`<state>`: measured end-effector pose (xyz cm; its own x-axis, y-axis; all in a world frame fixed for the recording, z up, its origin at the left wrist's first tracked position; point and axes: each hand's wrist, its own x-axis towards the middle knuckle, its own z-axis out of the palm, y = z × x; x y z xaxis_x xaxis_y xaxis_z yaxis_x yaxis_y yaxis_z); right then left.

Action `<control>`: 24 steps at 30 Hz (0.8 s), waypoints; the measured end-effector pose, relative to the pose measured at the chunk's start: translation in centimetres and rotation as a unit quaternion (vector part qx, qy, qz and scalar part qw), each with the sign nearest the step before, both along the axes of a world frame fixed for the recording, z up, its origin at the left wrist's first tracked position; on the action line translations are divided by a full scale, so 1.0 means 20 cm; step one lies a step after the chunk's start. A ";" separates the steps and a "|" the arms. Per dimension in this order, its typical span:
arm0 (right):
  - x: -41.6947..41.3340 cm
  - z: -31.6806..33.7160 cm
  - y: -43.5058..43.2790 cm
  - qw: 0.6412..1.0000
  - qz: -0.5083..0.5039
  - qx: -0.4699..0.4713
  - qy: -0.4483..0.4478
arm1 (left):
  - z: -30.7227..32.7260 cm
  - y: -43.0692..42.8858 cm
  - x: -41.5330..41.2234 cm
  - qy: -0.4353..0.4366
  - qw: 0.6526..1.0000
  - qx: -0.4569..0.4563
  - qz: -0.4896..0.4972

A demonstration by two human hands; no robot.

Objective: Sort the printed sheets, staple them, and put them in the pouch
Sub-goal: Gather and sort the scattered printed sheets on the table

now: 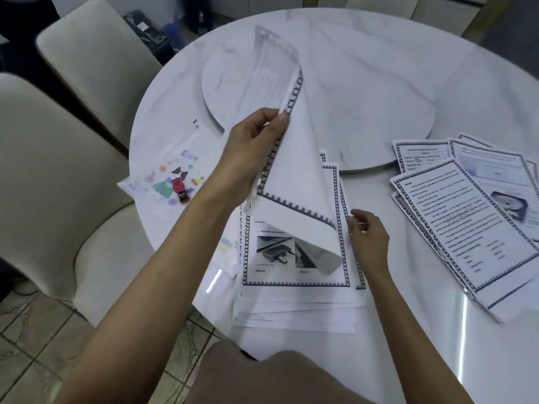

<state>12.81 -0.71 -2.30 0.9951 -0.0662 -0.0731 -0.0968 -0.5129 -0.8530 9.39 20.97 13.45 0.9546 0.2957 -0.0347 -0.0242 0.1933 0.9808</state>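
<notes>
Grips: left grip [256, 153] pinches sheet [294, 176] by its left edge, lifted, long axis pointing away from us. We see right grip [369, 240] pinching the stack [291, 275] edge directly below. Pile [466, 217] lies right, nearer right grip. Stapler [181, 189] is left, on the marble bench [379, 83].

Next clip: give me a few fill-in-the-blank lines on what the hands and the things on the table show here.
1. The left hand pinches a bordered sheet lifted off the stack; the right hand is at the stack's ____ edge.
2. The stapler lying on the colourful pouch is ____.
3. The table has a ____ top.
Missing words: right; red; round.
</notes>
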 end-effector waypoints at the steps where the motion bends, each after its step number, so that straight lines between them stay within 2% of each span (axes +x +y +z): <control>1: 0.01 0.01 -0.02 0.999 -0.002 0.031 0.016 | 0.01 -0.03 0.02 -0.004 1.000 -0.010 -0.005; 5: 0.05 0.05 -0.08 0.970 -0.019 0.226 0.084 | -0.01 -0.07 0.02 -0.010 0.999 -0.036 -0.002; 9: 0.07 0.09 -0.12 0.955 -0.021 0.287 0.068 | -0.22 -0.03 -0.07 0.048 0.998 -0.009 0.046; 17: 0.09 0.02 -0.16 0.980 -0.004 0.183 0.077 | -0.60 0.05 -0.37 0.243 0.963 0.052 0.102; 24: 0.05 -0.05 -0.12 0.991 0.029 0.089 0.092 | -0.74 0.15 -0.49 0.314 0.919 0.160 0.175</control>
